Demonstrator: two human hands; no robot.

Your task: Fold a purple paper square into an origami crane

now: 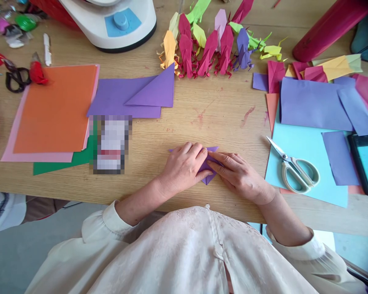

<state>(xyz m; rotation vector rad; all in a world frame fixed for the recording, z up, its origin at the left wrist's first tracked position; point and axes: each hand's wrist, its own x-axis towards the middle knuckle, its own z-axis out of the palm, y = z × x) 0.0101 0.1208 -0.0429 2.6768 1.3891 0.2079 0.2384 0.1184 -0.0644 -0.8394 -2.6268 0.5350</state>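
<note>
A small piece of folded purple paper [207, 179] lies on the table close to its front edge, mostly covered by my hands. One pointed corner shows above my fingers and another toward me. My left hand [181, 168] rests over its left part with bent fingers, the thumb pressed on the paper. From the right, my right hand [244, 176] grips the paper's edge, its index finger laid along the top. The fingertips of both hands almost meet at the middle of the fold.
Scissors [290, 163] lie on light blue paper [297, 141] at right. Several folded paper insects [208, 53] stand at the back. Purple sheets [113, 96], an orange sheet [58, 110] and a blurred-out phone-like object [112, 143] are at left. A white appliance [122, 24] stands behind.
</note>
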